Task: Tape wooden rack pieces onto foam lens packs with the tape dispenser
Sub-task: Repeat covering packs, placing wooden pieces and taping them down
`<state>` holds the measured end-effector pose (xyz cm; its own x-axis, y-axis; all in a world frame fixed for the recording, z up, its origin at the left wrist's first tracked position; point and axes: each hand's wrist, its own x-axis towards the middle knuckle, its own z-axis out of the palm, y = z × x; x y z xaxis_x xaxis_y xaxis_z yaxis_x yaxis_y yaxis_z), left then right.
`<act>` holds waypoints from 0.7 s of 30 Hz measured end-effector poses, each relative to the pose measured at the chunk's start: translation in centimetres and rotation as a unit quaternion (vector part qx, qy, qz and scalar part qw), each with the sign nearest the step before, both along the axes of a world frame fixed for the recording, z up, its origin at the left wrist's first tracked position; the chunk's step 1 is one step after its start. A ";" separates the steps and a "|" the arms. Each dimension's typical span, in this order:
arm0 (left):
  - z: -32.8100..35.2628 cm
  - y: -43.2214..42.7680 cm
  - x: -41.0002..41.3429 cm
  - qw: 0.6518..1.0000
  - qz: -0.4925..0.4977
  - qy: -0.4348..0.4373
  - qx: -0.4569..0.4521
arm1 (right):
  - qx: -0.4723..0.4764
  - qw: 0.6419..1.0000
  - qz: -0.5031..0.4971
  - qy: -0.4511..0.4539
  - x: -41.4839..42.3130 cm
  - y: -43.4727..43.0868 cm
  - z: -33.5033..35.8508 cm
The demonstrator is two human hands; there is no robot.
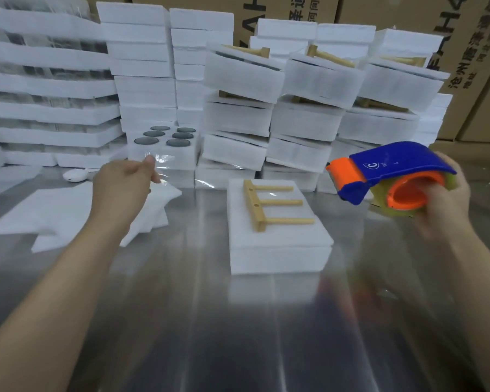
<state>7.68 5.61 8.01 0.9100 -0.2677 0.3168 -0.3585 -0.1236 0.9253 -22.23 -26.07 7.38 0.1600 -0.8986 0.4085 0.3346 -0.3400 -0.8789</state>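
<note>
The blue tape dispenser [391,168] carries a white circled "C" logo, with smaller print beside it too small to read. The cardboard cartons [470,52] behind show large black letters, partly cut off, and Chinese characters including "沧州".

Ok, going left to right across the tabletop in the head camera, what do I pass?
Loose foam sheets → left hand pinching clear tape → foam pack with wooden rack piece on top → tape dispenser in right hand.
</note>
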 end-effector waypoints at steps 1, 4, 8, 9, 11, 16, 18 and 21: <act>-0.2 -0.4 0.0 0.999 -0.016 0.035 -0.022 | -0.001 1.000 -0.003 0.000 0.4 -0.5 0.0; -0.6 -1.4 -0.3 0.982 -0.084 0.144 -0.094 | 0.015 0.999 -0.022 -0.024 1.4 -2.3 -0.3; -1.7 -2.4 -0.9 0.978 -0.087 0.161 -0.098 | 0.047 0.997 -0.045 -0.031 1.9 -3.5 -0.6; -1.9 -2.6 -1.1 0.980 -0.078 0.153 -0.102 | 0.053 0.997 -0.048 -0.028 1.9 -3.8 -0.6; -2.3 -2.9 -1.5 0.982 -0.053 0.137 -0.118 | 0.068 0.996 -0.052 -0.030 1.8 -4.2 -0.9; -2.9 -3.5 -1.8 0.980 -0.020 0.128 -0.152 | 0.101 0.992 -0.065 -0.036 2.3 -4.2 -2.4; -3.4 -3.7 -1.8 0.980 -0.015 0.127 -0.152 | 0.102 0.993 -0.050 -0.024 2.5 -4.3 -3.1; -4.2 -4.1 -1.7 0.979 -0.013 0.144 -0.146 | 0.117 0.992 -0.041 -0.030 2.6 -4.7 -3.7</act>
